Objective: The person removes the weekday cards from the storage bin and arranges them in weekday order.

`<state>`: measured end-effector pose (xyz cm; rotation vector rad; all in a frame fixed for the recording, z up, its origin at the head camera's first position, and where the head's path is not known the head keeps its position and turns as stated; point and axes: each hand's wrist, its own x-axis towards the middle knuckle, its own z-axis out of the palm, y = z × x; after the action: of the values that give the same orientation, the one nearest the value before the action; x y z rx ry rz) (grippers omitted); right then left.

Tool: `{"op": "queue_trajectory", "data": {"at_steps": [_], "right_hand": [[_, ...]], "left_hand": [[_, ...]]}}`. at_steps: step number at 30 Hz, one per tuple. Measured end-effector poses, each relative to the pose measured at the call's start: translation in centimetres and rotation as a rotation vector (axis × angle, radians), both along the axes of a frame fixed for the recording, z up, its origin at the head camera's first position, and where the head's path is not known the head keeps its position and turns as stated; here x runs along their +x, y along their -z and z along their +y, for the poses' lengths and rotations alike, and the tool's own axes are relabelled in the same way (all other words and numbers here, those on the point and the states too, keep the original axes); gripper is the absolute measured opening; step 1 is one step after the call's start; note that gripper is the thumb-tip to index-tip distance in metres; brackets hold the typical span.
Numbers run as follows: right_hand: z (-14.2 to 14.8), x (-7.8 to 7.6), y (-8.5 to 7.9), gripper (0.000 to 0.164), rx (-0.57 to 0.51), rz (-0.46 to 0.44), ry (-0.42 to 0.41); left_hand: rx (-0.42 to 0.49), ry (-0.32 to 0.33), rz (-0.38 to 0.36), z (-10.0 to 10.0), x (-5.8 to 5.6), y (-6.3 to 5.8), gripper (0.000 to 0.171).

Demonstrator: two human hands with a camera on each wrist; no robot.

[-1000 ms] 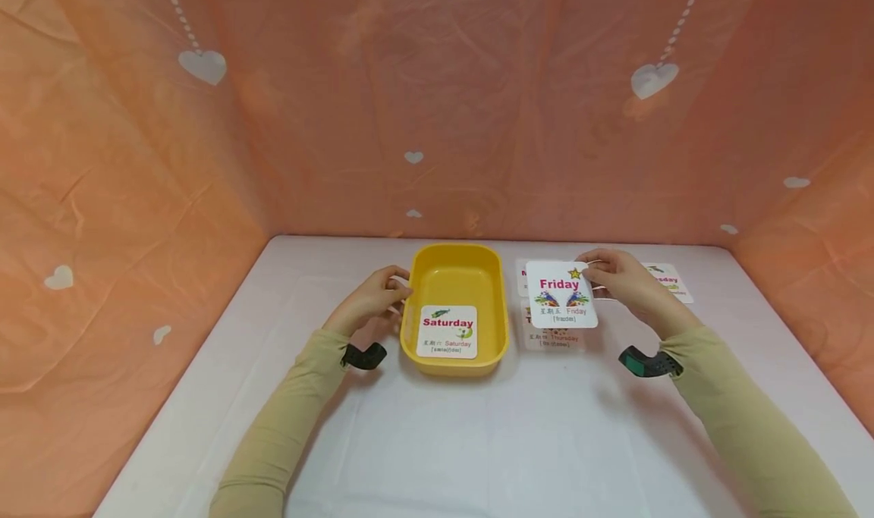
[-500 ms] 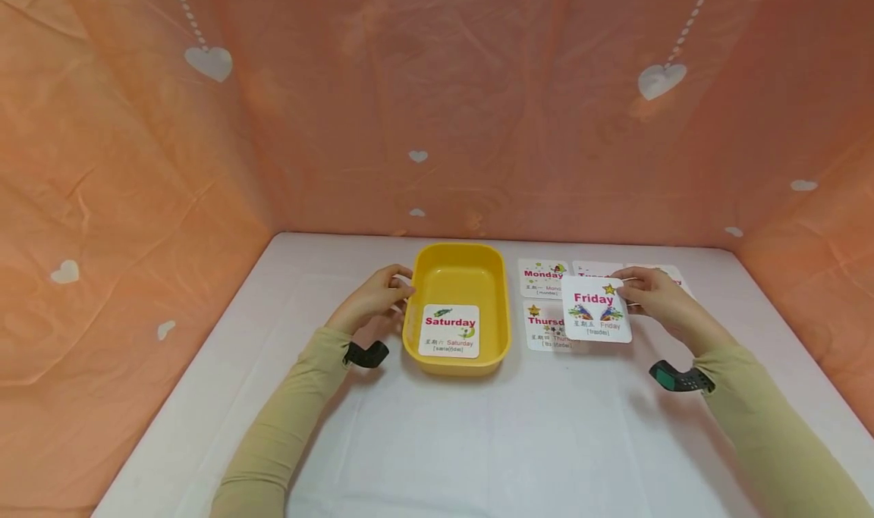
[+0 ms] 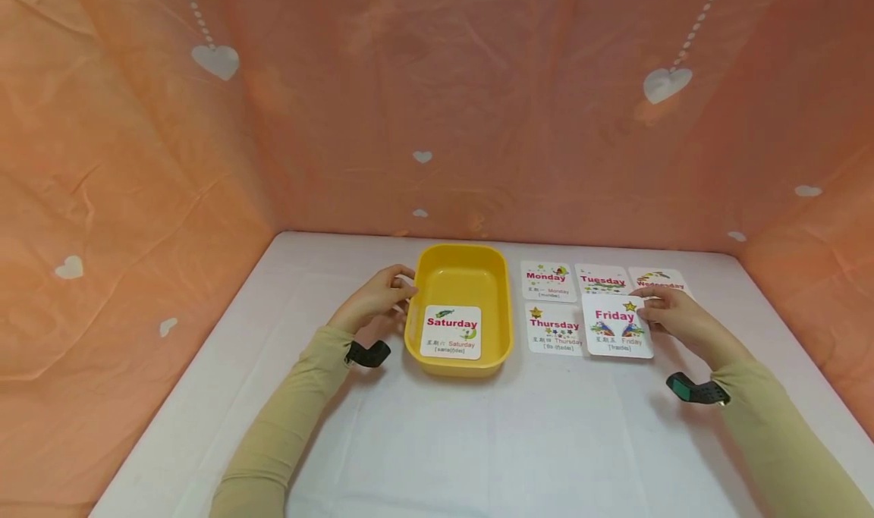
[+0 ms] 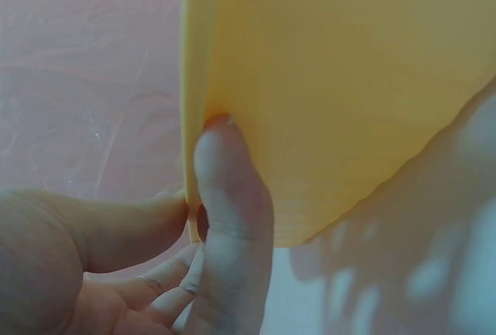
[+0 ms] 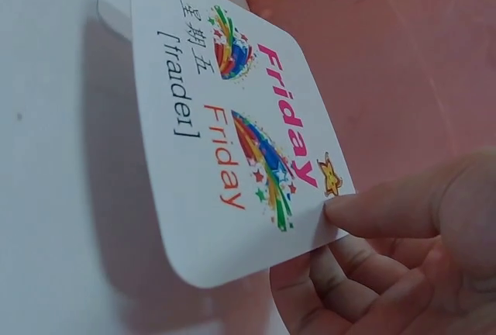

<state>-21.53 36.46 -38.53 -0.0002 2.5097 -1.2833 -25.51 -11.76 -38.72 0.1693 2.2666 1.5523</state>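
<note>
My right hand (image 3: 679, 317) pinches the Friday card (image 5: 240, 133) by its corner near the star, thumb on the printed face and fingers beneath. In the right wrist view the card is held tilted above the white table, casting a shadow. It overlaps the lower part of the Tuesday card (image 3: 602, 278) and the edge of the Thursday card (image 3: 554, 328) in the head view. My left hand (image 3: 378, 298) pinches the left wall of a yellow plastic tray (image 4: 325, 102) between thumb and finger. Inside the tray's near end lies the Saturday card (image 3: 452, 332).
Monday (image 3: 548, 281) and Wednesday (image 3: 658, 277) cards lie face up in the back row, right of the tray; my right fingers partly cover Wednesday. Orange cloth (image 3: 437, 108) with white hearts hangs at the back and sides. The white tabletop (image 3: 444, 442) stretches in front.
My right hand has carried the Friday card rightward and toward me, uncovering the Monday and Thursday cards. My left hand keeps its hold on the tray.
</note>
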Motion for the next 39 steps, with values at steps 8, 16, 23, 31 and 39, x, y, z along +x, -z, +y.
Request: {"op": "queue_trajectory", "data": {"at_steps": [8, 16, 23, 31, 39], "right_hand": [[0.8, 0.1, 0.6, 0.049, 0.008, -0.014, 0.013], [0.9, 0.3, 1.1, 0.049, 0.017, -0.010, 0.046], [1.0, 0.2, 1.8, 0.048, 0.065, 0.030, 0.057], [1.0, 0.2, 2.1, 0.049, 0.158, 0.057, 0.069], [0.6, 0.6, 1.6, 0.047, 0.169, 0.075, 0.105]], "left_hand": [[-0.006, 0.002, -0.002, 0.1, 0.1, -0.2, 0.034], [-0.011, -0.008, -0.011, 0.2, 0.0, -0.2, 0.035], [-0.014, -0.005, -0.011, 0.1, -0.1, -0.2, 0.035], [-0.040, -0.010, -0.009, 0.2, 0.0, -0.2, 0.035], [-0.053, -0.006, -0.003, 0.1, 0.0, -0.2, 0.036]]}}
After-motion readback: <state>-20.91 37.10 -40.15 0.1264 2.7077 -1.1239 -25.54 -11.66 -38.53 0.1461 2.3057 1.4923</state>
